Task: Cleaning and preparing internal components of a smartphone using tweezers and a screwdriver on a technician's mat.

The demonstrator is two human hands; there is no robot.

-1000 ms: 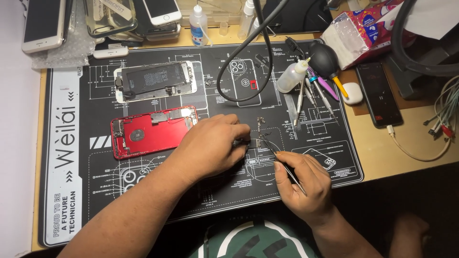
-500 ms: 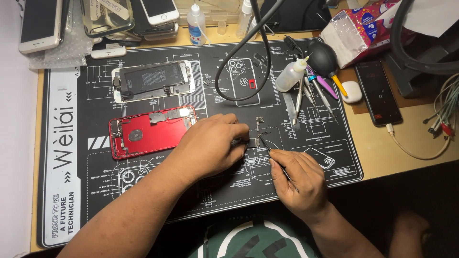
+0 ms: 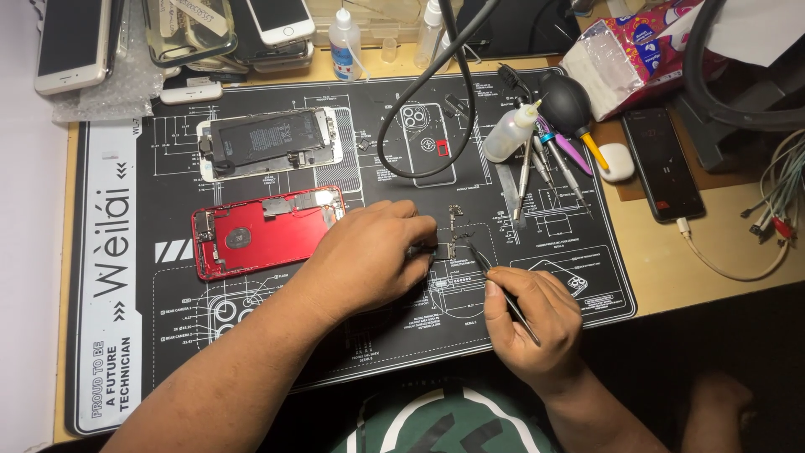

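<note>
Red phone housing (image 3: 260, 233) lies open on the black repair mat (image 3: 126, 335); the left hand (image 3: 369, 256) pins a small metal part (image 3: 444, 249) mid-mat, fingertips narrow, while the right hand (image 3: 537, 323) pinches tweezers (image 3: 501, 289), tip at that part.

I'm looking at a phone repair bench. Black repair mat (image 3: 126, 252) centre, opened phones (image 3: 267, 144) at ten o'clock, screwdrivers (image 3: 537, 172) at one.

A mat (image 3: 168, 352) lies on the desk (image 3: 713, 277). On it, the phone shell (image 3: 251, 239) sits left of the hands, an opened phone (image 3: 268, 143) behind it. Tools (image 3: 537, 168) and a blower (image 3: 566, 101) lie right, behind the small part (image 3: 446, 249). Another phone (image 3: 667, 164) rests off the mat, right.
</note>
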